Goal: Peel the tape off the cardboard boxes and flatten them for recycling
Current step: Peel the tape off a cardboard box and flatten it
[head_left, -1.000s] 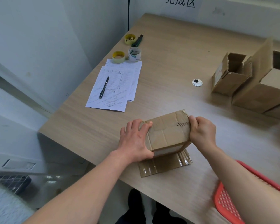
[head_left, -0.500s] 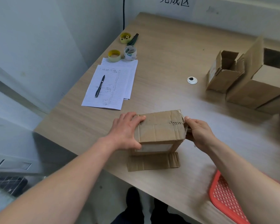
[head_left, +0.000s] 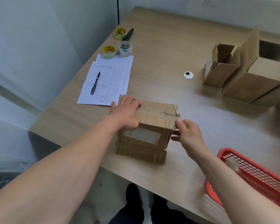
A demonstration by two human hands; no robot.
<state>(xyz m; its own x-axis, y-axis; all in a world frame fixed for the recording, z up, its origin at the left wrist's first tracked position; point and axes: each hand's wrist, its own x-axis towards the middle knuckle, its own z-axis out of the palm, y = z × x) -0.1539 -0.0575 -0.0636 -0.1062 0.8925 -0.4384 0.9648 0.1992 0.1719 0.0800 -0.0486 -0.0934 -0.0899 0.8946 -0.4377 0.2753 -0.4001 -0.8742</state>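
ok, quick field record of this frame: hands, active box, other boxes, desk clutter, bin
left hand: flat on the box's left top edge, steadying it
right hand: pinching at the box's top right corner
active box: closed, standing on a flattened cardboard piece, label on near face
other boxes: open, far right of desk
desk clutter: lined papers with pen, tape rolls
bin: red basket, near right

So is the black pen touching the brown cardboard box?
Apart. The head view shows the black pen lying on the white lined paper, with bare paper between it and the brown cardboard box.
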